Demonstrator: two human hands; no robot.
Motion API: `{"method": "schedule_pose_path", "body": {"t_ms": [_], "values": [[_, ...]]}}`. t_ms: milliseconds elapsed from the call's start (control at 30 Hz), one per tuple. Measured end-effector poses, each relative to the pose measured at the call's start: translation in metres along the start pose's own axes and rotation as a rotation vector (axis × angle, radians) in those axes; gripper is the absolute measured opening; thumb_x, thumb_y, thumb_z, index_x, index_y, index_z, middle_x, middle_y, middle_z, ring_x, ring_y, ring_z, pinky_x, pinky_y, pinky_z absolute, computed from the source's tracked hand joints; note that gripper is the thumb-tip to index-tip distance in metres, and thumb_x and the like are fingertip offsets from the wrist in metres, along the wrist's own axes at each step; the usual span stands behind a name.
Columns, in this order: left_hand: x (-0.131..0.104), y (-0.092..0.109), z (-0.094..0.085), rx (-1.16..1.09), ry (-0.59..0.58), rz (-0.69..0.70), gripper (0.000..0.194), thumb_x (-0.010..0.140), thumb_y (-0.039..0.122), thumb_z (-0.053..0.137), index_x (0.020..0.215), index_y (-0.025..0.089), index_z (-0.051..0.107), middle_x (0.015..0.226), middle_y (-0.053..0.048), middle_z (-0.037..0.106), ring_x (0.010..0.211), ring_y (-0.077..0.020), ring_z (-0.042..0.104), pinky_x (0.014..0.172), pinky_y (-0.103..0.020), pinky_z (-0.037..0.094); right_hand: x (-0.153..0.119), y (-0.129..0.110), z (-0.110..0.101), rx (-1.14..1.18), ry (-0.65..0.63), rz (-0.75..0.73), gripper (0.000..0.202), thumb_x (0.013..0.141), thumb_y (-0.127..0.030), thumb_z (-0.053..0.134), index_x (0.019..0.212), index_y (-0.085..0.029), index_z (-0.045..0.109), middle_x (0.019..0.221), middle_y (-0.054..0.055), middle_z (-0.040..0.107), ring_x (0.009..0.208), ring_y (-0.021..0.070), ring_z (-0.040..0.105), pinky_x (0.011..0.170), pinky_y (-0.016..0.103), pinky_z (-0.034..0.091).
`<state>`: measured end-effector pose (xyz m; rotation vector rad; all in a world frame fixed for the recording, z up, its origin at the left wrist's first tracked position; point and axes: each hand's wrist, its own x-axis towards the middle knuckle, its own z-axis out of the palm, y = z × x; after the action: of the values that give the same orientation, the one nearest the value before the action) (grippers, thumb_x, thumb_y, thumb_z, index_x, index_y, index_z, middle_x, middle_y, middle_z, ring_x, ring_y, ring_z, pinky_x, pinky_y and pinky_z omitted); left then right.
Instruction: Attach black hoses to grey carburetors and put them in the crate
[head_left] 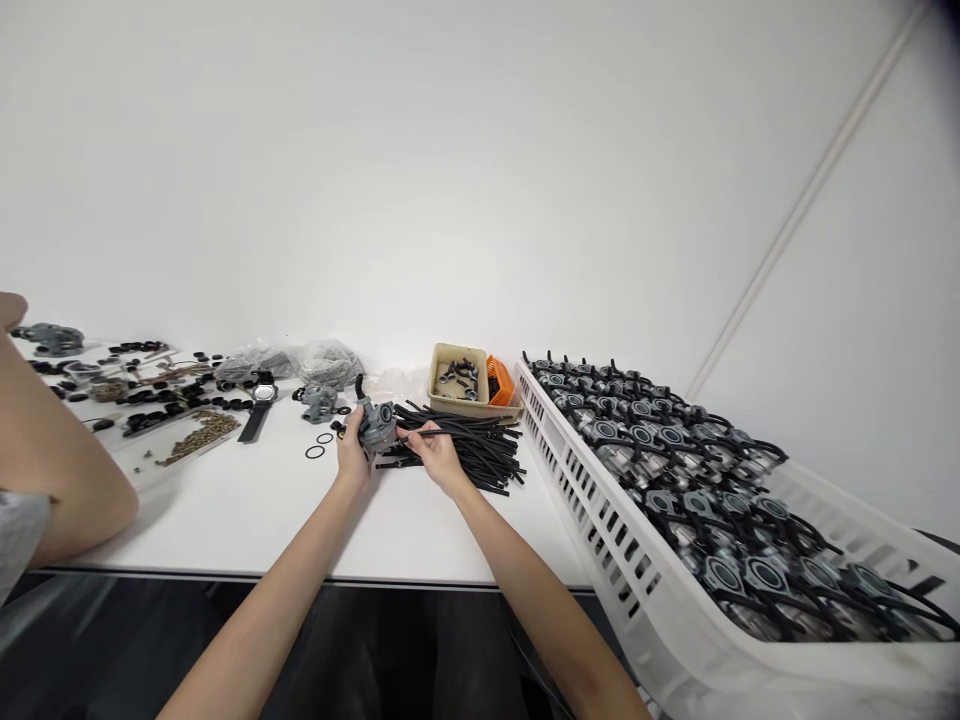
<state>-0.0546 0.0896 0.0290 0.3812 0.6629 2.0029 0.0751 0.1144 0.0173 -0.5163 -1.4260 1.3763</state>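
My left hand (352,453) is closed around a grey metal carburetor (377,428), which it holds up over the white table. A short black elbow sticks up from the top of the part. My right hand (437,455) pinches a black rubber tube (424,433) close to the carburetor's right side; whether the tube's end touches it is too small to tell. Under and beyond my right hand lies a pile of black tubes (484,450). Two black O-rings (316,452) lie left of my left hand, and another grey carburetor (318,402) sits behind them.
A white crate (645,580) of carburetors stands at the right. Behind the tubes are a beige tray (442,400) and an orange basket (501,382). Leftward lie a watch (264,393), plastic bags (326,362), brass fittings (199,437) and another person's arm (67,460).
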Motion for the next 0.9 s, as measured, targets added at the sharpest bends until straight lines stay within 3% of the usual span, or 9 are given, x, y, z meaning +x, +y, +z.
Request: {"method": "schedule_pose_path", "body": {"t_ms": [200, 467, 900], "values": [[0.001, 0.003, -0.001, -0.01, 0.034, 0.052, 0.025, 0.079, 0.041, 0.06, 0.089, 0.018, 0.065, 0.083, -0.003, 0.071, 0.068, -0.0165, 0.068, 0.06, -0.026, 0.055, -0.008, -0.001, 0.008, -0.065, -0.093, -0.086, 0.035, 0.072, -0.052, 0.069, 0.074, -0.023, 0.048, 0.102, 0.009, 0.072, 0.115, 0.0253, 0.061, 0.098, 0.039, 0.045], [-0.007, 0.002, 0.005, 0.048, -0.018, 0.065, 0.029, 0.076, 0.043, 0.065, 0.083, 0.015, 0.066, 0.075, -0.004, 0.071, 0.065, -0.0162, 0.067, 0.063, -0.026, 0.055, 0.0, 0.005, 0.009, -0.076, 0.059, -0.084, 0.04, 0.07, -0.057, 0.067, 0.069, -0.023, 0.046, 0.087, 0.008, 0.073, 0.105, 0.0276, 0.066, 0.086, 0.037, 0.05], [-0.004, 0.0, 0.002, 0.027, -0.005, 0.079, 0.027, 0.079, 0.041, 0.063, 0.086, 0.016, 0.067, 0.08, -0.004, 0.071, 0.068, -0.0164, 0.067, 0.064, -0.026, 0.055, -0.005, 0.001, 0.007, -0.025, 0.009, -0.072, 0.039, 0.068, -0.055, 0.071, 0.07, -0.022, 0.049, 0.09, 0.008, 0.073, 0.111, 0.0272, 0.063, 0.093, 0.038, 0.048]]}}
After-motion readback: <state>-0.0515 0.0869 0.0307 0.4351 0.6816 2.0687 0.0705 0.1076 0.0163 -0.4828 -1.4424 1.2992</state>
